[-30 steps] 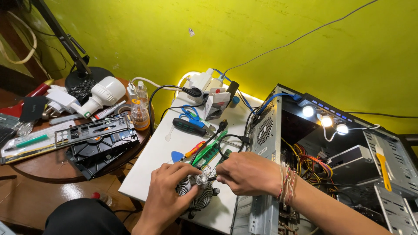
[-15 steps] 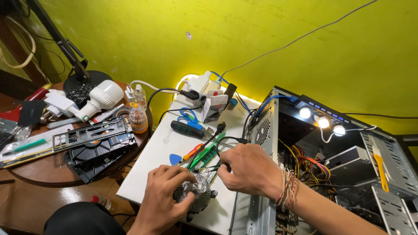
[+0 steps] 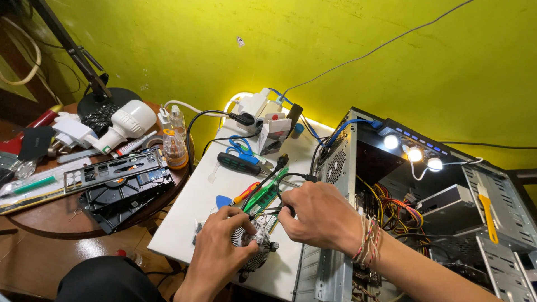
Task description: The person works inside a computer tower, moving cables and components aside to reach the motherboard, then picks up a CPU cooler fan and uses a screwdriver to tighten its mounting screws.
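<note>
My left hand (image 3: pixel 221 246) grips a round finned metal cooler (image 3: pixel 254 250) that rests on the white board (image 3: pixel 224 190) near its front edge. My right hand (image 3: pixel 319 215) is closed beside it, its fingertips pinching the cooler's thin black cable (image 3: pixel 279 190) just above the fins. The cable loops up toward the open computer case (image 3: pixel 403 212) on the right. Green memory sticks (image 3: pixel 267 193) lie right behind the cooler, partly hidden by my fingers.
On the white board lie a dark-handled screwdriver (image 3: pixel 238 163), blue scissors (image 3: pixel 241 146), a blue pick (image 3: pixel 224 201) and a power strip (image 3: pixel 254 109). The round wooden table (image 3: pixel 33 212) at left holds a black drive (image 3: pixel 126 193), a metal plate (image 3: pixel 109 170) and a white bulb (image 3: pixel 126 124).
Both hands stay on the cooler; my right hand has shifted slightly along the cable. The view has drifted a little.
</note>
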